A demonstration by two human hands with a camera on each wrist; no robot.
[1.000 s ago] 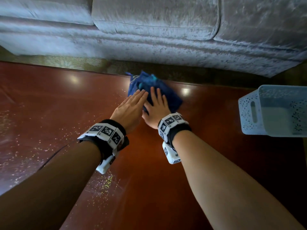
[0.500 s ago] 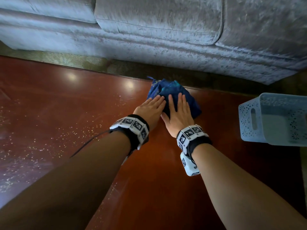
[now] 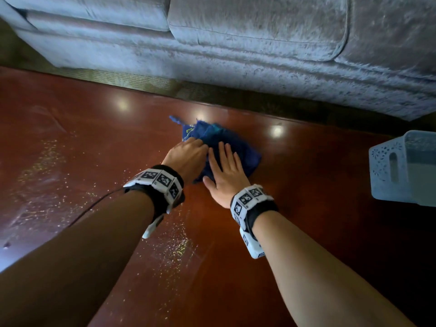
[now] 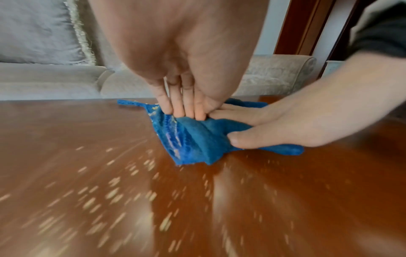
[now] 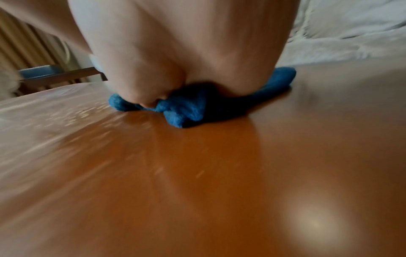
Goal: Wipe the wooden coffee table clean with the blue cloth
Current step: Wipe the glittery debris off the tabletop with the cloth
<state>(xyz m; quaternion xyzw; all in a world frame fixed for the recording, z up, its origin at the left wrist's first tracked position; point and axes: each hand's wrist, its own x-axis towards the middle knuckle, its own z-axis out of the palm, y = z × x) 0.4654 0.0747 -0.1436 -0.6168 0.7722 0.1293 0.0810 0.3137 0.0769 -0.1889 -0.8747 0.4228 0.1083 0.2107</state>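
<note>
The crumpled blue cloth [image 3: 238,147] lies on the glossy red-brown wooden table [image 3: 318,208], a short way in from its far edge. My left hand [image 3: 188,156] presses its straight fingers [image 4: 184,107] down into the cloth's left part [image 4: 193,140]. Beside it, my right hand [image 3: 226,171] lies flat on the cloth with its fingers spread, and the thumb touches the near fold. In the right wrist view the palm [image 5: 186,52] covers most of the cloth [image 5: 189,111]. Pale crumbs [image 3: 47,159] are scattered over the table's left side and under my left forearm [image 3: 179,249].
A pale blue perforated basket [image 3: 403,168] stands on the table at the right edge. A grey velvet sofa [image 3: 236,43] runs along beyond the far edge, with a strip of carpet [image 3: 141,81] between them.
Both hands have slid the cloth first rightward along the table's far edge, then back toward me, away from that edge. The left fingers now stand steeper on the cloth.
</note>
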